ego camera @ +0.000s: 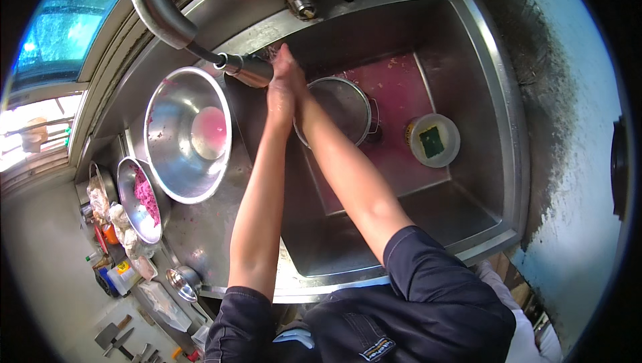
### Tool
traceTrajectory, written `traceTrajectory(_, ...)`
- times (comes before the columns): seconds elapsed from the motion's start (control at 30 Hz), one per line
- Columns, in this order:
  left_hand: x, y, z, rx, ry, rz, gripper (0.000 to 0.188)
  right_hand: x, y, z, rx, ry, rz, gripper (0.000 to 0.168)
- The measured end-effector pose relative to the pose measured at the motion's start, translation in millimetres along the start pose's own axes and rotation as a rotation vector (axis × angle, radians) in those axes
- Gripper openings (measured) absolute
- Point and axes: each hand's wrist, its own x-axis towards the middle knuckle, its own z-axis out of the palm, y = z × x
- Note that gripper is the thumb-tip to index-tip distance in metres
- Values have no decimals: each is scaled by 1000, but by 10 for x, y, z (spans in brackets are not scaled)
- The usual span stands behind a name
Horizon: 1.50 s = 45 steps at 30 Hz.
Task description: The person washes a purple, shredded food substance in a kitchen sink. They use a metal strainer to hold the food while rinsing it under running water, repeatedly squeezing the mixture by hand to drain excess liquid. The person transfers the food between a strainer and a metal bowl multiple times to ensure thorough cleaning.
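Observation:
My left hand [279,99] and my right hand [296,74] are pressed together over the left side of the sink's basin. They look wet, and splashing water shows by the fingertips. Close against them on the left is the metal spray head [248,69] of the faucet. Nothing is visible between my palms, and the overlap hides how the fingers lie. Below my hands and right forearm, a round metal pot [341,107] with a wire handle stands in the stainless steel sink [471,202]. Pinkish-red liquid [396,82] covers part of the basin floor.
A plastic tub [451,134] with a green-and-yellow scouring sponge [432,142] stands right in the basin. On the left counter are a large steel bowl [175,162] with pink residue, a smaller bowl [131,212] of pink shredded food and a steel ladle [184,282]. Knives [120,340] lie lower left.

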Motion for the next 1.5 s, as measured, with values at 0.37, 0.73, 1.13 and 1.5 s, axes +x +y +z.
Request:
traceTrajectory(0.37,-630,156,-93,217,-19,235,27,150,-208,-110,-496,114,-131,38)
traceTrajectory(0.73,-1859,389,-1621,1390,412,642,24,-732,-765,512,-406,-191,76,30)
traceTrajectory(1.13,-3327,228,-623,1247,-164,760,25,-2713,-1310,-779,-475,-2,253,23)
traceTrajectory(1.5,-3065,263,-478,972,-281,731,39,-2529,-1551,-1024,-654,136,197,26)
